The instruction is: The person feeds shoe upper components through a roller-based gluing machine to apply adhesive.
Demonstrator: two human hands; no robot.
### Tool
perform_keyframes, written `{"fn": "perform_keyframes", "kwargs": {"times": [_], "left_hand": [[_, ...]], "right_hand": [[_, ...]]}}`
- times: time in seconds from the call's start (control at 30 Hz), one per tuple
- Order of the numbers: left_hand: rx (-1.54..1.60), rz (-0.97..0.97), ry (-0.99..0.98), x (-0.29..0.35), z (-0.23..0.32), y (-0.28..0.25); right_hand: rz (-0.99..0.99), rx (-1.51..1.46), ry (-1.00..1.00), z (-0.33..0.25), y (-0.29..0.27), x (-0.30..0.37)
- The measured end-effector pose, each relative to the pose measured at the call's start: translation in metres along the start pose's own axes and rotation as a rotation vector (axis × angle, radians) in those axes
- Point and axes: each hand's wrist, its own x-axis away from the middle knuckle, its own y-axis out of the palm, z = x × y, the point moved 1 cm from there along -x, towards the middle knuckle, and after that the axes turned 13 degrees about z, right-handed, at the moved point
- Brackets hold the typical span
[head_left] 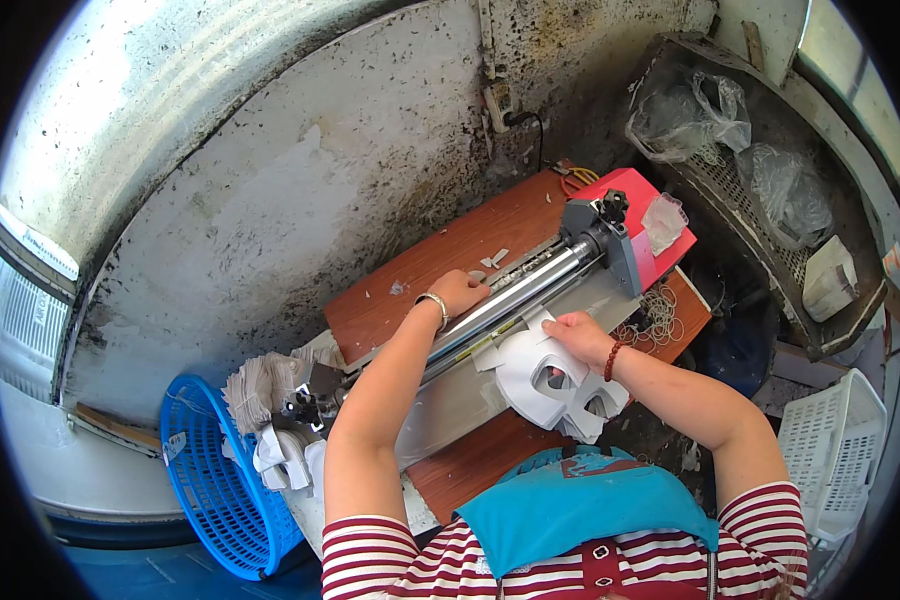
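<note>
A machine with a long shiny metal roller [525, 287] and a red end housing [625, 190] lies slantwise before me. My right hand [578, 340] is closed on a stack of white sheet pieces [530, 385] with cut-out openings. One edge of the stack lies at the front of the roller, over the metal plate [440, 415]; the rest hangs toward me. My left hand [460, 291] is at the far side of the roller, fingers curled; anything in them is hidden. Small white scraps [494, 258] lie just beyond it.
The machine sits on a brown wooden table [410, 290] against a stained wall. Bundled pale strips [260, 390] and a blue basket [177, 480] are at left. Rubber bands [660, 318] lie right. A dirty rack [820, 340] with plastic bags and a white basket [830, 450] stand farther right.
</note>
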Motion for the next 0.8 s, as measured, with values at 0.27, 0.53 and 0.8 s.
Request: {"fn": "perform_keyframes", "kwargs": {"times": [0.27,0.53,0.8], "left_hand": [[0.129,0.615,0.004,0.000,-0.005,-0.014],[-0.091,0.079,0.194,0.006,-0.015,-0.007],[0.010,-0.005,0.033,0.000,-0.003,0.001]], "right_hand": [[0.048,0.222,-0.235,0.014,-0.003,-0.003],[0.040,0.060,-0.071,-0.005,0.016,-0.001],[0.116,0.155,-0.313,0.014,0.001,-0.004]]}}
